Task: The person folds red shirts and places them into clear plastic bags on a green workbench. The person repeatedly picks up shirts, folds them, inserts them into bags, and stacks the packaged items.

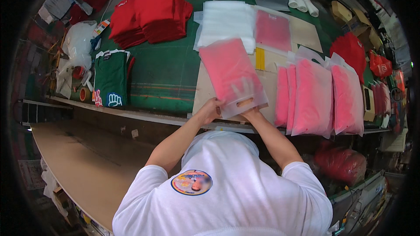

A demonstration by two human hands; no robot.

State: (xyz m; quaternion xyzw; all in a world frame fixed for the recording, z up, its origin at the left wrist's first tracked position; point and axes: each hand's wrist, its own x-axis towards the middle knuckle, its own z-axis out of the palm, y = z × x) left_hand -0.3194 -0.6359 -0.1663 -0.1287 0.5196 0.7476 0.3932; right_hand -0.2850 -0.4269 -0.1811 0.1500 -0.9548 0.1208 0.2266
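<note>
A frosted plastic bag [227,67] with folded red cloth inside lies tilted in front of me, its die-cut handle end towards me. My left hand [212,110] pinches the bag's near left edge, fingers closed. At the near right corner is my right hand [251,112]. Its fingers show through the frosted plastic, stretched out and spread; I cannot tell whether they are inside the bag or beneath it. Behind the bag is a stack of white frosted bags [227,22]. Another bag with red cloth [273,30] lies flat to that stack's right.
Several filled bags [313,96] stand at the right by the table edge. Folded red garments [159,13] are piled at the back left, a green garment [110,76] nearer. White rolls [299,1] lie far right. A brown board [78,161] is at lower left.
</note>
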